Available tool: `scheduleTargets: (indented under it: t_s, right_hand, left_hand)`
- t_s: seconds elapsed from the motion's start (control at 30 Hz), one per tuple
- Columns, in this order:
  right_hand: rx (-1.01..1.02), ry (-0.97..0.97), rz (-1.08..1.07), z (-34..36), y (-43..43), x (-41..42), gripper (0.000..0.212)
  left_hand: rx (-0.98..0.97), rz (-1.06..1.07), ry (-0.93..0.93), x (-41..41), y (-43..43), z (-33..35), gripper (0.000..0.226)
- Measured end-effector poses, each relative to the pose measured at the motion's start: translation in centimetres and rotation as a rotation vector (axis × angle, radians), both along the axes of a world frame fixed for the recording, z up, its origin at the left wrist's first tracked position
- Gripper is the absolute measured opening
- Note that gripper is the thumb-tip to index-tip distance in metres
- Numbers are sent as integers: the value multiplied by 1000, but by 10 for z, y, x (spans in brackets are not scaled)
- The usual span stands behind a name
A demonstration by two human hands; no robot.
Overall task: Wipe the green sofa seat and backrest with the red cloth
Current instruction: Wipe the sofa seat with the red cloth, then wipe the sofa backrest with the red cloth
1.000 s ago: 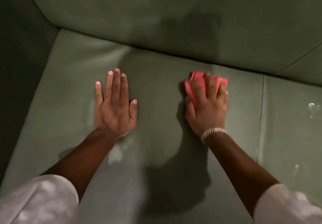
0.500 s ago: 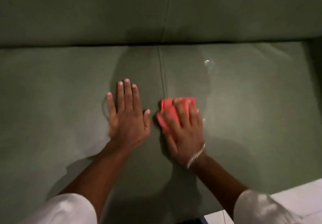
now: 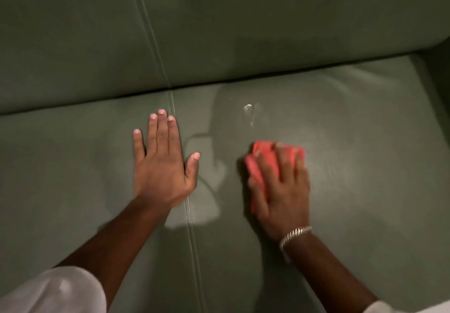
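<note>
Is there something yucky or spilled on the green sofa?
Yes. A small shiny wet-looking spot sits on the seat, beyond the red cloth under the right hand. It glints against the matte green.

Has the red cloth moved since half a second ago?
Yes. The red cloth went right, away from the seat seam, under the right hand.

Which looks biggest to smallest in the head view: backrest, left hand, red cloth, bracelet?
1. Backrest
2. Left hand
3. Red cloth, though the right hand hides part of it, so its full size is unsure
4. Bracelet
</note>
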State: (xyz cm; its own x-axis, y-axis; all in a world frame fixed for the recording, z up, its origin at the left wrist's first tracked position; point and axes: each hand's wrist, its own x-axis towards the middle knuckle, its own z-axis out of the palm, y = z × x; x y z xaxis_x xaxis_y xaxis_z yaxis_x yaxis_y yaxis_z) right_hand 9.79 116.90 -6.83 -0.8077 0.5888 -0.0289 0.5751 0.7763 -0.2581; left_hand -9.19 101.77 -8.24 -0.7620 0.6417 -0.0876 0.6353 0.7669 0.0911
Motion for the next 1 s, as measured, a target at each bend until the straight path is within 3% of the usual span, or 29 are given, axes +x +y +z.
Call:
scheduleTargets:
  t_s: [0.07,0.13,0.23,0.33,0.43,0.5,0.6,0.67,0.77,0.9,1.0]
  right_hand:
    - [-57,52,-111,4,31,-57,56]
    - [-51,44,31,2,36,-102,57]
    - [23,4,216,-4,20,-75,55]
    - [14,1,63,-1,35,-43,53]
    - [-34,12,-172,3,53,-115,52]
    - [-41,-3,-84,6,41,-146,51]
    - [26,-47,220,4,30,-94,52]
    - [40,-57,185,7,44,-80,52]
    - [-10,-48,-95,4,40,-137,52]
    - [45,-3,236,0,3,-114,57]
    - [34,71,123,9,15,-77,45]
  left_hand:
    - [-5,3,20,1,-1,-3,82]
    - [-17,4,35,0,0,-5,82]
    - [-32,-1,30,0,1,-3,82]
    - [-35,1,45,0,1,-3,82]
    - [-16,-1,69,-1,0,-9,83]
    - [2,-2,72,-1,-1,-11,83]
    - [19,5,58,1,2,-7,83]
    - [20,20,52,1,2,-2,83]
    - [75,-11,42,0,2,-1,80]
    - [214,-96,73,-24,-4,22,81]
    - [322,-166,278,-78,7,73,83]
